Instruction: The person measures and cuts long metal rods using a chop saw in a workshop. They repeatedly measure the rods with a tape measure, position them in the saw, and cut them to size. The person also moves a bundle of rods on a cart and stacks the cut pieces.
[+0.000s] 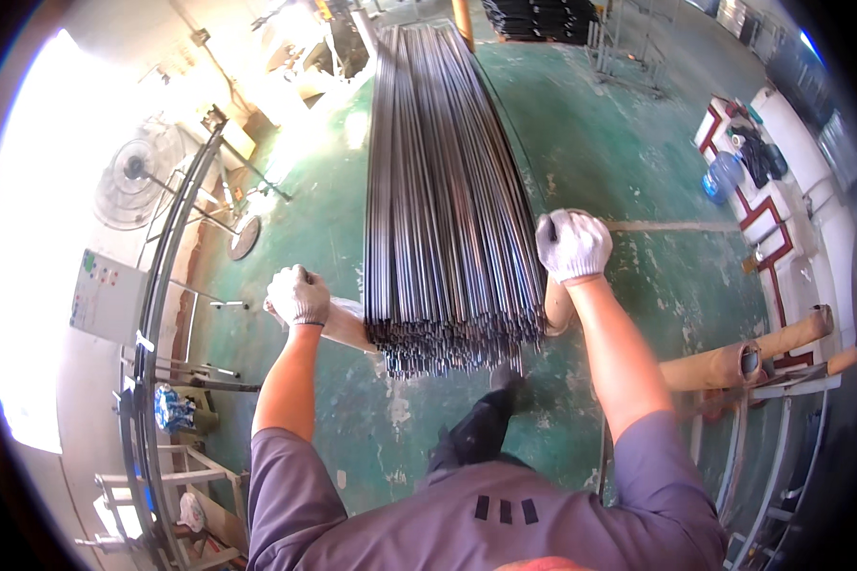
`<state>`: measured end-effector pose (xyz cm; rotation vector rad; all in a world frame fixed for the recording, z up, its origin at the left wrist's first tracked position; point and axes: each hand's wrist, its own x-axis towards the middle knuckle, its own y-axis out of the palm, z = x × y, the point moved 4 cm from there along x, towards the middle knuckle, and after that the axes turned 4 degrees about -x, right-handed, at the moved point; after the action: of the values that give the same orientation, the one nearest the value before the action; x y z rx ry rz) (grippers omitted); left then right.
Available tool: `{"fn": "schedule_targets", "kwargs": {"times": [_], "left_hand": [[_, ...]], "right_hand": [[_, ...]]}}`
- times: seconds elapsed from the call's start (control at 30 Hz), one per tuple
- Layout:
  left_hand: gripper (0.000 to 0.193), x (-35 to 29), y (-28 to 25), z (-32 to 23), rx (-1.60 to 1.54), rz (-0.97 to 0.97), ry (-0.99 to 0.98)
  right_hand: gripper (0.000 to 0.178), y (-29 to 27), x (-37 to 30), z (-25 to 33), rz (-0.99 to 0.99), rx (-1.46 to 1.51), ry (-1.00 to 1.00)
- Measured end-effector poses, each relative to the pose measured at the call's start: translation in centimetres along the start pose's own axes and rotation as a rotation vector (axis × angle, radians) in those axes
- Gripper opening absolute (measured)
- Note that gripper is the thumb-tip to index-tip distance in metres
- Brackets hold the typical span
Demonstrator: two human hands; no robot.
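In the middle of a workshop with a scuffed green floor (638,162), there's this big long bundle of thin dark metal rods (448,190), lying lengthwise away from the person, with the uneven near ends all crowded together just ahead of their dark trouser leg (481,428). A pale beige, wrapped-looking support (348,324) pokes out past the left side of the rods, close to those near ends, and a tan rounded piece (559,309) shows on the right side. The left hand (299,295), in a white knit glove, is balled up with the fingers curled in, right by the outer end of that support; can't really tell if it's got hold of anything. The right hand (574,245), gloved the same way, is curled closed too, right next to the right edge of the rods and farther up than the left one, and honestly what's inside it, if anything, is hidden. Person's wearing a greyish-purple short-sleeved shirt (505,514). Off to the left there's a round-grille standing fan (135,167) and a small white board (109,297) on the wall; over on the right, brown cardboard tubes (733,362) on a metal frame, plus a clear blue water jug (724,176) farther back.
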<state>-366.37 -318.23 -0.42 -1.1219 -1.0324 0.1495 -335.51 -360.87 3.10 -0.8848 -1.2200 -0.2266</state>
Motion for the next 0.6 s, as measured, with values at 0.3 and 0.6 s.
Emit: {"fn": "schedule_targets", "kwargs": {"times": [0.3,0.6], "left_hand": [[0.014,8.7,7.4,-10.3,-0.004,-0.034,0.044],[0.014,15.1,12.2,-17.9,0.031,0.054,0.019]], "right_hand": [[0.019,11.5,6.5,-10.9,0.13,0.02,0.037],[0.025,20.4,13.9,-18.9,0.181,-0.007,-0.011]]}}
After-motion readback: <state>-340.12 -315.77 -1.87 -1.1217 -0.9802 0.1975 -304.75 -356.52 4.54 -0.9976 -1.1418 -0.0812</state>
